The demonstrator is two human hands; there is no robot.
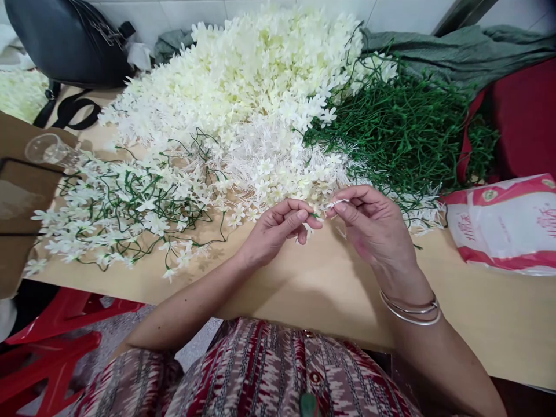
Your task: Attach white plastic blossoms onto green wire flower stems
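My left hand (284, 225) is closed in a pinch on a green plastic stem (313, 215), of which only a short tip shows. Close beside it, my right hand (369, 223) pinches thin white flower stamens (336, 204) between thumb and forefinger. The two hands almost meet over the table's near part. Behind them lies a heap of white stamens (247, 153) mixed with small white petals. A large pile of cream-white artificial petals (260, 63) rises further back. Right of it is a tangle of green plastic stems (399, 127).
Joined white flowers on green stems (143, 208) lie at left, near a clear plastic cup (52, 150) and a cardboard box (26, 191). A black bag (69, 40) stands back left. At right are a pink-and-white package (504, 226) and a red bag (525, 116). Red stools (56, 347) stand below left.
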